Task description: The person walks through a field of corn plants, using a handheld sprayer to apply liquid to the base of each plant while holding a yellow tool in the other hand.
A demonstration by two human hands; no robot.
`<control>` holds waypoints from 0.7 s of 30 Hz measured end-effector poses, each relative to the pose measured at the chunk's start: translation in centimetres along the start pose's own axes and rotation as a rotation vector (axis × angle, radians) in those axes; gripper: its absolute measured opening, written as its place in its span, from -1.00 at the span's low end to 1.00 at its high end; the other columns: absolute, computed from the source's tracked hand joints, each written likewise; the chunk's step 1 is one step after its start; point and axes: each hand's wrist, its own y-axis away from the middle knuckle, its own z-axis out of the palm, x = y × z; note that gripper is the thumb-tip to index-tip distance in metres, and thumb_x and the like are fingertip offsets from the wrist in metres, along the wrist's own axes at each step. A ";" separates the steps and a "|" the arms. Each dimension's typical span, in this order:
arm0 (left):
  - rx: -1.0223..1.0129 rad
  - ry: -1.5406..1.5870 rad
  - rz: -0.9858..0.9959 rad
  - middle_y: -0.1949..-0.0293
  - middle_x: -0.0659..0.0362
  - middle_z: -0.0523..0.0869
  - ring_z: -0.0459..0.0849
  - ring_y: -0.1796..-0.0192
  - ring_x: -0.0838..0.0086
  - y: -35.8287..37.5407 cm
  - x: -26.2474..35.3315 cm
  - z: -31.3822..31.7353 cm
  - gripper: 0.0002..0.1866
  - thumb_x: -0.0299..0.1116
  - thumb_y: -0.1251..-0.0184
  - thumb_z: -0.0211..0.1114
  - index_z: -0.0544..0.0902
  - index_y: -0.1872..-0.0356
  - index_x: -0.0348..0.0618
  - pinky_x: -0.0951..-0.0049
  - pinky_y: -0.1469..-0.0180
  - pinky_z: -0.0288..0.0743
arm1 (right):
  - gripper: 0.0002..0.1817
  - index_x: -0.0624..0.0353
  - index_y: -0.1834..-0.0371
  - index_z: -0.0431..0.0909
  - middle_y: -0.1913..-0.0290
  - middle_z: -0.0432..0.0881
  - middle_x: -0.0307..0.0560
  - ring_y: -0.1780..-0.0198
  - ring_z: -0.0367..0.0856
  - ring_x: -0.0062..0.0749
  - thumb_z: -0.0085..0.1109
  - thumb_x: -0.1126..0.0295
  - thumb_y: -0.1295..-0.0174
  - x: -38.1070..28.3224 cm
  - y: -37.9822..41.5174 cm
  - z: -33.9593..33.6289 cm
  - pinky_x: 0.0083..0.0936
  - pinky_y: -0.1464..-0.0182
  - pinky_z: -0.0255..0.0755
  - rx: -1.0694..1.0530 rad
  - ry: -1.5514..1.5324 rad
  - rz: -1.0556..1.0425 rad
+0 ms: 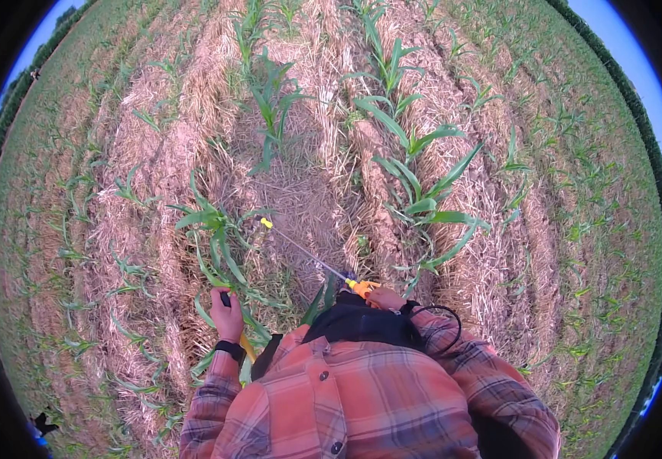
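Observation:
My right hand (384,298) is closed round the orange handle of a spray wand (363,288). Its thin metal tube slants up and left to a yellow nozzle (267,222), which hangs beside a young corn plant (212,219). A black hose curves from the handle over my right forearm. My left hand (226,315) is wrapped round a black-ended grip (225,299), with a yellow-orange bar (248,348) running down below the hand. Corn leaves lie close around the left hand.
Rows of young corn (415,203) run away ahead, with dry straw (300,191) and bare soil between them. Another corn plant (271,99) stands ahead in the middle. A dark tree line edges the field.

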 end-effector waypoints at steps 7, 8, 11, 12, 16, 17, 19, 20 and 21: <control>-0.032 -0.058 -0.019 0.63 0.16 0.40 0.36 0.61 0.53 -4.6 5.8 3.6 -0.89 -0.51 -0.02 0.05 0.35 0.40 -0.18 0.51 0.54 0.26 | -0.70 0.20 0.50 0.38 0.69 0.35 -0.25 0.79 0.24 -0.60 -0.14 0.17 -0.12 1.0 -3.0 -7.1 -0.66 0.77 0.15 0.200 -0.516 0.153; -0.033 -0.062 -0.018 0.63 0.16 0.40 0.36 0.61 0.53 -5.2 6.1 4.1 -0.89 -0.51 -0.02 0.05 0.35 0.40 -0.18 0.51 0.54 0.26 | -0.70 0.20 0.50 0.38 0.69 0.35 -0.25 0.79 0.24 -0.60 -0.14 0.17 -0.12 0.9 -3.4 -8.3 -0.66 0.77 0.15 0.198 -0.521 0.154; -0.031 -0.052 0.007 0.65 0.18 0.39 0.36 0.62 0.54 -6.9 6.6 5.6 -0.90 -0.51 -0.03 0.05 0.35 0.40 -0.18 0.52 0.55 0.26 | -0.70 0.18 0.54 0.35 0.72 0.33 -0.24 0.81 0.23 -0.58 -0.14 0.15 -0.12 0.7 -4.0 -11.4 -0.64 0.81 0.09 0.347 -0.659 0.197; -0.015 -0.049 0.036 0.66 0.19 0.38 0.35 0.62 0.55 -7.4 6.8 6.0 -0.90 -0.50 -0.03 0.04 0.35 0.40 -0.18 0.52 0.56 0.26 | -0.70 0.18 0.54 0.35 0.72 0.33 -0.24 0.81 0.23 -0.58 -0.14 0.15 -0.12 1.1 -4.6 -12.3 -0.64 0.81 0.09 0.347 -0.661 0.198; -0.020 -0.027 -0.031 0.66 0.21 0.37 0.34 0.62 0.55 -8.9 8.3 7.0 -0.90 -0.50 -0.03 0.04 0.35 0.40 -0.18 0.53 0.55 0.26 | -0.68 0.18 0.56 0.33 0.73 0.29 -0.27 0.82 0.19 -0.58 -0.18 0.15 -0.13 1.8 -6.2 -16.0 -0.64 0.81 0.07 0.464 -0.750 0.158; -0.016 -0.031 -0.035 0.66 0.21 0.37 0.34 0.62 0.55 -9.3 8.4 7.0 -0.90 -0.50 -0.03 0.04 0.35 0.40 -0.18 0.53 0.55 0.26 | -0.68 0.19 0.55 0.33 0.73 0.28 -0.27 0.83 0.18 -0.58 -0.19 0.15 -0.13 1.9 -6.5 -16.9 -0.63 0.81 0.07 0.477 -0.848 0.142; -0.025 -0.056 -0.039 0.64 0.20 0.38 0.34 0.59 0.55 -10.4 8.6 7.1 -0.90 -0.50 -0.04 0.04 0.35 0.39 -0.18 0.53 0.52 0.26 | -0.67 0.21 0.51 0.32 0.73 0.27 -0.28 0.83 0.16 -0.58 -0.22 0.14 -0.14 1.5 -7.2 -18.4 -0.64 0.81 0.05 0.535 -0.944 0.159; -0.018 -0.056 -0.044 0.64 0.20 0.38 0.34 0.59 0.55 -11.1 8.4 7.2 -0.90 -0.50 -0.04 0.04 0.35 0.39 -0.18 0.53 0.52 0.26 | -0.66 0.20 0.50 0.31 0.73 0.27 -0.27 0.83 0.16 -0.58 -0.22 0.12 -0.14 1.2 -7.5 -19.0 -0.64 0.81 0.05 0.527 -0.931 0.147; -0.012 -0.074 -0.025 0.64 0.19 0.39 0.35 0.59 0.55 -11.8 7.9 7.3 -0.90 -0.49 -0.04 0.05 0.35 0.39 -0.18 0.53 0.52 0.26 | -0.65 0.20 0.50 0.31 0.73 0.27 -0.27 0.83 0.16 -0.58 -0.22 0.10 -0.14 0.9 -7.9 -19.5 -0.64 0.81 0.05 0.562 -0.931 0.160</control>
